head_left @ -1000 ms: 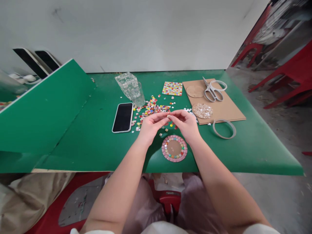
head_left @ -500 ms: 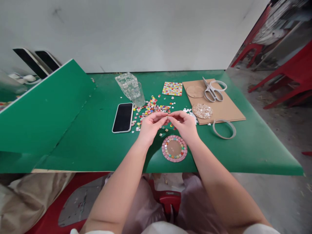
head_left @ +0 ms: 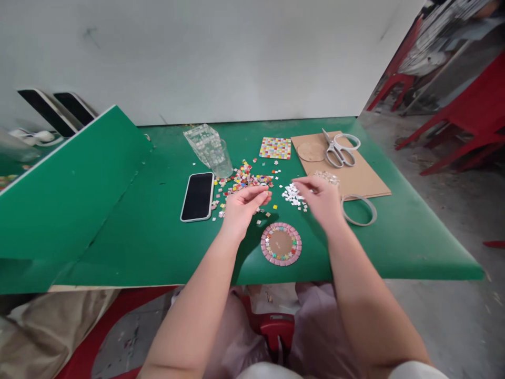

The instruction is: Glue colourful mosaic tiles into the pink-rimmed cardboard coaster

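My left hand (head_left: 245, 207) is held over the near part of a pile of coloured mosaic tiles (head_left: 250, 179), thumb and fingers pinched together. Whatever is between those fingertips is too small to name. Beside a heap of white tile pieces (head_left: 292, 193), my right hand (head_left: 321, 199) is also closed, thumb against fingers; its contents cannot be made out. Below and between the hands lies a round brown disc (head_left: 281, 243), with pink tiles round its rim and a ring of small multicoloured pieces inside. Neither hand touches the disc.
A phone (head_left: 197, 196) lies left of the tiles, near a clear cup (head_left: 223, 160) with a plastic packet. Behind are a multicoloured tile sheet (head_left: 275, 148) and cardboard (head_left: 365, 176) bearing scissors (head_left: 338, 150). A tape ring (head_left: 373, 213) sits right; a green panel (head_left: 79, 195) stands left.
My hands, whose fingertips met before, have parted. The right hand has moved right, over the edge of the white pieces; the left has stayed over the coloured tiles, still pinched.
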The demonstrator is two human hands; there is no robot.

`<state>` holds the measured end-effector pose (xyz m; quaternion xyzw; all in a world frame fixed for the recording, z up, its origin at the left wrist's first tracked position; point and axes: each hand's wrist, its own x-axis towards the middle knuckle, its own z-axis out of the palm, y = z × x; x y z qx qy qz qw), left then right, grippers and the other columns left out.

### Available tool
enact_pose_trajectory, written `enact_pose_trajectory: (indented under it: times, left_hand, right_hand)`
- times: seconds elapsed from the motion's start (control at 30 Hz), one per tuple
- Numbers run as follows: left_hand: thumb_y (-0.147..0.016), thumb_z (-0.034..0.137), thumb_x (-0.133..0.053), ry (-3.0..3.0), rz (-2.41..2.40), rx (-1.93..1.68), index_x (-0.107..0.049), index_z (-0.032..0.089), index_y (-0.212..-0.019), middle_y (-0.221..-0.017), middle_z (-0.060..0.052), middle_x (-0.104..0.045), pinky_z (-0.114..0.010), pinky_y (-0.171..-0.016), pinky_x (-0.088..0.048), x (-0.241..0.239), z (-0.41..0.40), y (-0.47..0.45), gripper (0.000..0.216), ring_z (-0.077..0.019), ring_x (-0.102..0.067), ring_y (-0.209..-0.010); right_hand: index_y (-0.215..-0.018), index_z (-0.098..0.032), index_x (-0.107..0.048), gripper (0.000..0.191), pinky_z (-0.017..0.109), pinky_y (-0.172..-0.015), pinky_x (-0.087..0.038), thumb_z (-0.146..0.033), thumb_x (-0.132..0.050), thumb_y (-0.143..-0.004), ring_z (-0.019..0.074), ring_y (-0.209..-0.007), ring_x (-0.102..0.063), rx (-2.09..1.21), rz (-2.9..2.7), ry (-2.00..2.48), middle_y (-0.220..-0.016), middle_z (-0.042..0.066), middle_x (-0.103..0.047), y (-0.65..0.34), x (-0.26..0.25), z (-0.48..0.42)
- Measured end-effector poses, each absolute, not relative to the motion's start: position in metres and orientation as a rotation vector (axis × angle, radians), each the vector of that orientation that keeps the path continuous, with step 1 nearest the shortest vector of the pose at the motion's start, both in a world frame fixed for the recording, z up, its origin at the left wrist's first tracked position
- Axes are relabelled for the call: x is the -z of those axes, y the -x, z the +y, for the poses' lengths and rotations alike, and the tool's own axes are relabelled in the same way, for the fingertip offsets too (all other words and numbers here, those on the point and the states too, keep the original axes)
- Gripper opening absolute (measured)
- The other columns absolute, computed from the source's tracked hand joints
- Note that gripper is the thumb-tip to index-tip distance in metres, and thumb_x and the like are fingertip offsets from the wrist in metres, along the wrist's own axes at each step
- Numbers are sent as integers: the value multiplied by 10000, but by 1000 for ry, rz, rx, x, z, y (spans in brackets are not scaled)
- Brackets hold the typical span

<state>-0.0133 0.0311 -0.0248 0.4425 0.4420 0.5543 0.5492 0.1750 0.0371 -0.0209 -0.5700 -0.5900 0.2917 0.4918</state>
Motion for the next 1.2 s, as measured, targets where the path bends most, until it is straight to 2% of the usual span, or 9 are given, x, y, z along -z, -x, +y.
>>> enact_pose_trajectory:
  times: [0.2,0.27,0.37,0.5,0.57,0.7,0.87,1.07,1.2]
  left_hand:
    - [-644,233,-761,-1000,933,-1391,-719,182,-817,-797,-30,-735,-258,-725,-549,9,27,16,185,-131,-681,-747]
    - [-639,221,-766,-1005,907,-1395,-724,190,-797,-798,-25,-736,-241,-705,-553,3,24,16,166,-123,-679,-737]
    - [-635,229,-775,-992,872,-1397,-729,219,-783,-747,-2,-733,-210,-667,-560,-8,18,17,155,-100,-675,-679]
    - [-570,293,-815,-953,780,-1428,-729,231,-711,-638,8,-715,-229,-560,-573,-22,10,20,177,-115,-661,-556]
    - [-545,329,-825,-941,720,-1450,-725,245,-679,-593,19,-702,-230,-504,-566,-28,6,21,186,-112,-640,-493]
    - [-487,407,-836,-972,753,-1490,-715,255,-643,-532,30,-676,-259,-448,-564,-38,-1,21,249,-136,-630,-460]
    - [-539,370,-823,-1072,780,-1543,-729,278,-705,-580,34,-697,-270,-506,-587,-45,-9,21,211,-157,-670,-533]
    - [-650,279,-768,-1317,937,-1689,-738,284,-815,-695,20,-731,-272,-571,-587,-45,-16,22,168,-156,-684,-599]
    - [-673,192,-748,-1672,1064,-1797,-732,298,-866,-739,26,-734,-241,-611,-549,-46,-17,20,221,-137,-674,-654]
  right_hand:
    - [-1023,-195,-655,364,364,-690,-444,-417,-580,-744,217,-746,-602,-281,-1466,2140,-820,66,-673,-261,33,14]
    - [-1126,-172,-605,447,358,-688,-444,-397,-586,-741,229,-794,-590,-224,-1626,2180,-907,97,-657,-270,44,5]
    - [-1170,-195,-580,413,341,-666,-449,-267,-531,-767,220,-783,-591,-216,-1748,2193,-927,87,-656,-272,52,-2]
    - [-1226,-212,-566,449,382,-668,-460,-224,-478,-786,241,-766,-610,-44,-1485,2266,-933,103,-678,-274,29,-8]
    - [-1266,-197,-545,496,391,-681,-467,-279,-537,-777,239,-745,-618,31,-1307,2171,-939,125,-684,-268,4,-14]
    - [-1091,-334,-661,322,322,-685,-478,-291,-616,-774,182,-794,-644,-79,-1234,1751,-939,50,-699,-228,-58,-28]
    - [-952,-319,-702,206,335,-675,-499,-216,-605,-803,199,-821,-656,-284,-1382,1404,-875,19,-694,-164,-114,-44]
    - [-864,-329,-695,278,298,-662,-508,-81,-610,-772,160,-890,-627,-286,-1291,1229,-935,-13,-644,-138,-105,-44]
    - [-921,-362,-690,333,245,-487,-461,-79,-629,-755,120,-795,-620,-382,-1546,1073,-939,-31,-650,-144,-95,-38]
